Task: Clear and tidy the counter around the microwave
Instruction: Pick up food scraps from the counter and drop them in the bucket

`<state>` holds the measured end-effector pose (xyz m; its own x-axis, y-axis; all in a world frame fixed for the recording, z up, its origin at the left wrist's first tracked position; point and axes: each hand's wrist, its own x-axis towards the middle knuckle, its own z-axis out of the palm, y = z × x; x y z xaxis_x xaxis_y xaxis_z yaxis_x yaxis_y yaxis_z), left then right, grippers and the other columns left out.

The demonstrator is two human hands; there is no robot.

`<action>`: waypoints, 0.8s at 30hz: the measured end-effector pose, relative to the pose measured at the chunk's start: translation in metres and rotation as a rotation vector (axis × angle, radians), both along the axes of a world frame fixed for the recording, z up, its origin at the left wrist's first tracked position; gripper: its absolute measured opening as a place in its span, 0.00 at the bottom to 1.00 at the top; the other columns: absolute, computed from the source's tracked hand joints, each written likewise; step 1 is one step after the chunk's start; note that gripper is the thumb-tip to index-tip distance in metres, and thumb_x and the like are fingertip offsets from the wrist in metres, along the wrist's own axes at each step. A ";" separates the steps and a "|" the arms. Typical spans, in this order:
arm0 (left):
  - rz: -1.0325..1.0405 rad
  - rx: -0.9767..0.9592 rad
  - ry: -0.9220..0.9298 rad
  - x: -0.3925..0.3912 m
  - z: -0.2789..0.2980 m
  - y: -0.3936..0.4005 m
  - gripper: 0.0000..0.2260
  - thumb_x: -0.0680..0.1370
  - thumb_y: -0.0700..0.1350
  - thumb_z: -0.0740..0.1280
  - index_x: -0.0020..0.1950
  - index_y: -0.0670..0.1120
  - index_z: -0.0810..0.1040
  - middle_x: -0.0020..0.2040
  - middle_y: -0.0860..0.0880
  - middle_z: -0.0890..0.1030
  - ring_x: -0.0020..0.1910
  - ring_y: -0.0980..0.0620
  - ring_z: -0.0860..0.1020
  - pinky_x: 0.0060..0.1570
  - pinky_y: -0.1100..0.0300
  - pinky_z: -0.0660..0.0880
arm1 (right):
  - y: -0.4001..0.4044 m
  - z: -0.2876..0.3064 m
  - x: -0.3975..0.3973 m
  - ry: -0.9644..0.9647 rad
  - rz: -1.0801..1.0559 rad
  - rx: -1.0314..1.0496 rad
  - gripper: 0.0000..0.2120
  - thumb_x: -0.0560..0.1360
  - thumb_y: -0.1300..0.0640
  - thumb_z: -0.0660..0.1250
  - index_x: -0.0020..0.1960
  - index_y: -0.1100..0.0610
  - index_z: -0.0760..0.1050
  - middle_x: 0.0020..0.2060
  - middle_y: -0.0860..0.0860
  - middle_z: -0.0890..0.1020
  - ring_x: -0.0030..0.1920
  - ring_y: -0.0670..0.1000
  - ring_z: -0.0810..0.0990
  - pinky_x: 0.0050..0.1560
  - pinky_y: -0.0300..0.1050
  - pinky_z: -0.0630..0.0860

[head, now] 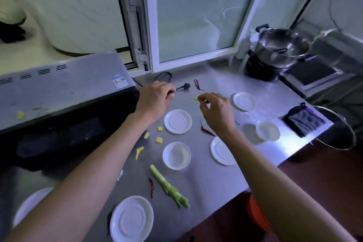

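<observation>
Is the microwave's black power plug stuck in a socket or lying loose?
Lying loose. The plug rests on the steel counter, with no socket around it, just beyond the left hand.

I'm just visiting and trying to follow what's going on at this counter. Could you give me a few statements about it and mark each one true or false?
1. The right hand pinches a small yellow food scrap. True.
2. The left hand holds a white saucer. False: it grips the black power cord near its plug.
3. The green vegetable stalk lies in a bowl. False: it lies bare on the steel counter.
4. A steel pot stands at the back right of the counter. True.
5. Dried red chillies lie loose on the counter. True.
</observation>
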<state>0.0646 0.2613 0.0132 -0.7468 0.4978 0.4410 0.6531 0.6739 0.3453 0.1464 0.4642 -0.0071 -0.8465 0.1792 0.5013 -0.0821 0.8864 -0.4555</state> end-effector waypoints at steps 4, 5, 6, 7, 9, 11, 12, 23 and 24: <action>-0.082 0.007 -0.069 0.061 -0.006 0.086 0.01 0.75 0.40 0.70 0.44 0.45 0.80 0.41 0.48 0.83 0.44 0.43 0.78 0.41 0.52 0.75 | 0.074 -0.014 0.078 -0.020 -0.125 -0.058 0.05 0.73 0.63 0.71 0.46 0.56 0.83 0.38 0.51 0.84 0.39 0.57 0.81 0.40 0.54 0.78; -0.111 -0.005 -0.093 0.077 -0.010 0.108 0.01 0.75 0.40 0.69 0.44 0.45 0.80 0.41 0.48 0.82 0.44 0.42 0.78 0.42 0.50 0.75 | 0.094 -0.019 0.099 -0.027 -0.156 -0.070 0.05 0.72 0.63 0.71 0.46 0.56 0.83 0.38 0.51 0.84 0.39 0.57 0.81 0.40 0.54 0.78; -0.141 -0.022 -0.115 0.092 -0.014 0.129 0.01 0.76 0.40 0.69 0.44 0.45 0.79 0.42 0.48 0.82 0.44 0.41 0.78 0.42 0.48 0.76 | 0.113 -0.024 0.120 -0.032 -0.183 -0.083 0.05 0.73 0.63 0.71 0.46 0.56 0.83 0.39 0.51 0.85 0.39 0.57 0.81 0.40 0.54 0.78; -0.168 -0.034 -0.137 0.107 -0.020 0.150 0.01 0.76 0.40 0.69 0.45 0.45 0.79 0.42 0.48 0.82 0.45 0.41 0.78 0.43 0.48 0.76 | 0.131 -0.028 0.141 -0.043 -0.207 -0.098 0.05 0.73 0.63 0.71 0.47 0.56 0.83 0.40 0.51 0.85 0.40 0.57 0.81 0.41 0.54 0.78; -0.208 -0.047 -0.195 0.139 -0.031 0.191 0.02 0.77 0.41 0.68 0.46 0.45 0.80 0.43 0.48 0.82 0.46 0.43 0.78 0.45 0.50 0.75 | 0.165 -0.039 0.183 -0.072 -0.258 -0.116 0.05 0.73 0.62 0.71 0.47 0.56 0.84 0.41 0.52 0.85 0.41 0.58 0.82 0.43 0.54 0.78; -0.246 -0.074 -0.249 0.170 -0.045 0.229 0.03 0.78 0.42 0.68 0.47 0.45 0.81 0.45 0.48 0.82 0.48 0.45 0.77 0.45 0.52 0.73 | 0.197 -0.051 0.223 -0.110 -0.312 -0.138 0.05 0.73 0.61 0.70 0.47 0.55 0.84 0.41 0.52 0.86 0.42 0.58 0.82 0.45 0.54 0.78; -0.272 -0.096 -0.271 0.186 -0.052 0.246 0.03 0.78 0.42 0.68 0.48 0.46 0.81 0.45 0.48 0.82 0.49 0.45 0.77 0.46 0.52 0.73 | 0.211 -0.058 0.243 -0.137 -0.351 -0.159 0.06 0.73 0.60 0.70 0.48 0.54 0.84 0.42 0.51 0.86 0.43 0.57 0.82 0.46 0.54 0.79; -0.585 -0.322 -0.447 0.303 -0.132 0.376 0.05 0.79 0.46 0.67 0.52 0.51 0.81 0.50 0.50 0.82 0.54 0.46 0.77 0.55 0.49 0.74 | 0.286 -0.150 0.414 -0.371 -0.693 -0.310 0.07 0.74 0.59 0.73 0.51 0.52 0.85 0.45 0.50 0.86 0.45 0.53 0.84 0.46 0.51 0.80; -0.621 -0.334 -0.452 0.307 -0.141 0.387 0.05 0.79 0.46 0.67 0.52 0.51 0.81 0.50 0.50 0.82 0.53 0.47 0.77 0.56 0.49 0.74 | 0.291 -0.156 0.422 -0.382 -0.717 -0.326 0.06 0.74 0.59 0.73 0.51 0.53 0.85 0.45 0.49 0.86 0.45 0.52 0.84 0.46 0.50 0.80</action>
<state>0.3719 0.6485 -0.1278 -0.3634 0.9283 -0.0791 0.7859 0.3510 0.5090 0.5679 0.7554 -0.1631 -0.5743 0.8178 0.0375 0.6554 0.4868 -0.5775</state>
